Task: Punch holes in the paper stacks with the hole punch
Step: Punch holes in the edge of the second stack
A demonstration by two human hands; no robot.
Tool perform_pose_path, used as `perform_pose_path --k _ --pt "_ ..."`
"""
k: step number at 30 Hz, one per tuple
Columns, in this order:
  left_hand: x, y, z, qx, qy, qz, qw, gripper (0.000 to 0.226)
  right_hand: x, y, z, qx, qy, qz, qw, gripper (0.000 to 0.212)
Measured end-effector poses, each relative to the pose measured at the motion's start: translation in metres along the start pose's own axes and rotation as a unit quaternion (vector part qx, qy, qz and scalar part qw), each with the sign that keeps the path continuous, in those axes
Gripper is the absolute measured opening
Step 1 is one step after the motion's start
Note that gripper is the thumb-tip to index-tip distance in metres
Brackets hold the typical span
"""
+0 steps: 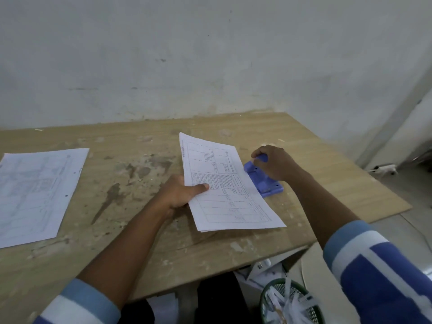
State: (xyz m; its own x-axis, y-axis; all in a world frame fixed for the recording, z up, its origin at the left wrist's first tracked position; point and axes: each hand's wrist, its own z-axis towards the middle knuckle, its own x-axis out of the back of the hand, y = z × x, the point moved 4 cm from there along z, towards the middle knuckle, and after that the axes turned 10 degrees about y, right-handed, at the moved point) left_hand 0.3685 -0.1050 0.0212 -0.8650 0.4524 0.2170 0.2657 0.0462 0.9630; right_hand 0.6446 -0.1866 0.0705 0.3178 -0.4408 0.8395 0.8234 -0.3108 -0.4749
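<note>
A thin stack of printed white sheets (pixel 224 188) with table lines lies tilted at the middle of the wooden table (pixel 140 242). My left hand (pixel 181 195) grips its left edge, thumb on top. The stack's right edge sits in the mouth of a blue hole punch (pixel 264 178). My right hand (pixel 274 163) rests on top of the punch, fingers curled over its lever. A second paper stack (pixel 35 195) lies flat at the left of the table, with punched holes showing along its right edge.
A grey wall runs close behind the table. The table's right edge falls away just beyond the punch. A green mesh wastebasket (pixel 289 302) with paper scraps stands on the floor at the lower right. The tabletop is stained.
</note>
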Motion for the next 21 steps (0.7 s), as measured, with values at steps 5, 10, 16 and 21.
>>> perform_pose_path --k 5,10,16,21 --pt "-0.011 -0.003 0.004 0.002 -0.004 0.005 1.0 0.03 -0.009 -0.001 0.0 -0.001 -0.017 -0.034 0.999 0.026" --pt "-0.021 -0.004 0.002 0.012 -0.007 -0.022 1.0 0.03 -0.013 0.0 0.002 0.021 -0.031 -0.056 0.998 0.022" --pt "-0.033 -0.004 0.0 0.011 0.014 -0.031 0.999 0.03 -0.015 0.003 0.004 0.034 -0.024 -0.07 0.997 0.023" --pt "-0.031 -0.003 0.002 -0.002 0.007 -0.012 1.0 0.03 -0.015 0.003 0.0 0.047 -0.018 -0.086 0.995 0.025"
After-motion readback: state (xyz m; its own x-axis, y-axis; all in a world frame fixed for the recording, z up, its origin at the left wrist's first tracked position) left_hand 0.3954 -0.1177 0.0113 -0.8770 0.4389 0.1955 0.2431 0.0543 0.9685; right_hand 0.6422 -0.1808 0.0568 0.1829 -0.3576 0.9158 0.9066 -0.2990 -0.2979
